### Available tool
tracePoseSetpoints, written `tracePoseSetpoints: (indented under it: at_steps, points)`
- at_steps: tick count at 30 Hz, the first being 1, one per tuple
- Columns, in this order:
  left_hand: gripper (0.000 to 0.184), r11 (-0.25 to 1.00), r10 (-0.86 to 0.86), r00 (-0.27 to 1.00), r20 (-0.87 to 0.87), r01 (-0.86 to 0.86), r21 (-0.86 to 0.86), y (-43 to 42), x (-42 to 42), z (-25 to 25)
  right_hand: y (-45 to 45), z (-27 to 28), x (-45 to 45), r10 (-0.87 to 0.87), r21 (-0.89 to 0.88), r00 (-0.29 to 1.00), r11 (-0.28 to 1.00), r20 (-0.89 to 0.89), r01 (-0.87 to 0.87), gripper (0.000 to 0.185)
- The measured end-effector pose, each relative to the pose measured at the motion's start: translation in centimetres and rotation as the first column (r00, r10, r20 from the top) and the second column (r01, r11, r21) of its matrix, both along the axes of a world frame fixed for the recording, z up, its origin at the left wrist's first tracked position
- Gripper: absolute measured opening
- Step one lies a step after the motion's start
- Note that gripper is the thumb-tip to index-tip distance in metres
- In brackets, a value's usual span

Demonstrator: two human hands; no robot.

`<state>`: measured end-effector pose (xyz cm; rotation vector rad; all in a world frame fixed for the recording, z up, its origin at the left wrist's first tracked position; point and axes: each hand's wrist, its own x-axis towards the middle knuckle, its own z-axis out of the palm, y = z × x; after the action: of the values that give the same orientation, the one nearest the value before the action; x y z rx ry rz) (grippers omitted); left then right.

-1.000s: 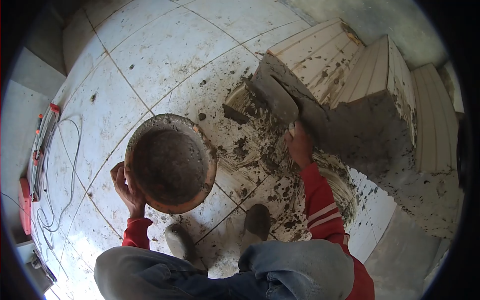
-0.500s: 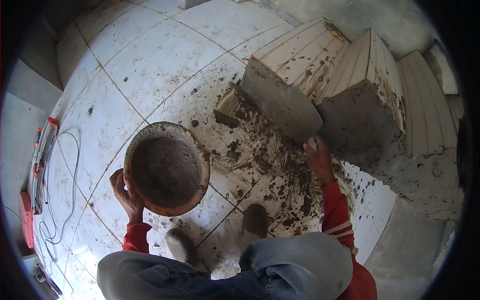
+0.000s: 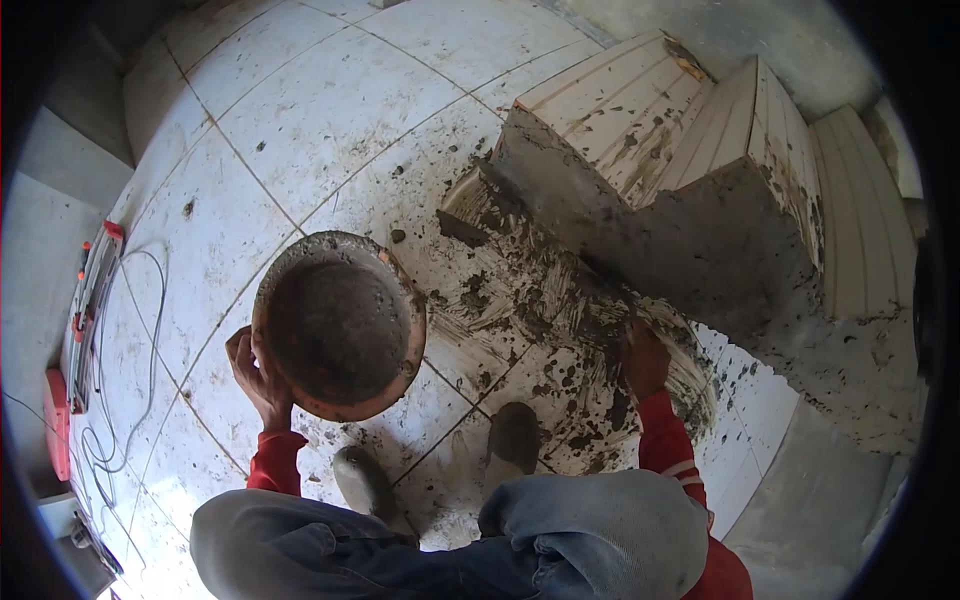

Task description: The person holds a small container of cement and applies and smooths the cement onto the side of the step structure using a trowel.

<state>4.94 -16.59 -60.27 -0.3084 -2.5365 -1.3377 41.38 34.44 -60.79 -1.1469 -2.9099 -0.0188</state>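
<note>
A round basin (image 3: 340,325) with wet grey mortar inside stands left of centre. My left hand (image 3: 258,380) grips its left rim, with the fingers wrapped round the edge. My right hand (image 3: 645,358) is closed round the handle of a trowel, low beside the mortar-coated side (image 3: 700,245) of the steps. The trowel's blade (image 3: 608,280) shows only as a thin dark edge, tilted near the foot of that side. Smears and lumps of mortar (image 3: 530,300) lie on the floor between the basin and the steps.
Tiled steps (image 3: 615,110) with mortar splashes rise at the upper right. A red and silver tile cutter (image 3: 88,300) lies at the far left, beside a looped grey cable (image 3: 150,390). My boots (image 3: 514,440) stand on the white floor tiles (image 3: 300,90) below the basin.
My right hand has moved down along the coated side, first rightward, then lower. The trowel has turned from its flat face to a thin edge. My left hand stays on the basin.
</note>
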Motion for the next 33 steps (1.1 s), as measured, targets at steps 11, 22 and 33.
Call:
tracePoseSetpoints:
  at_steps: [11,22,33]
  points:
    - [0.038,1.0,0.011,1.0,0.013,-0.011,-0.001,0.2,-0.3,-0.4,0.2,-4.3,-9.4,-0.044,-0.007,0.999,0.999,0.029,0.044,0.053]
    - [0.039,0.997,0.05,0.997,0.061,-0.053,0.049,0.5,-0.2,0.2,1.0,-5.5,-21.2,0.015,-0.327,0.975,0.941,-0.22,-0.089,0.053]
    - [0.036,0.997,0.034,0.999,-0.001,-0.034,-0.07,-0.2,0.1,0.1,-1.6,-2.4,-16.9,-0.16,-0.502,0.937,0.864,-0.311,-0.019,0.048]
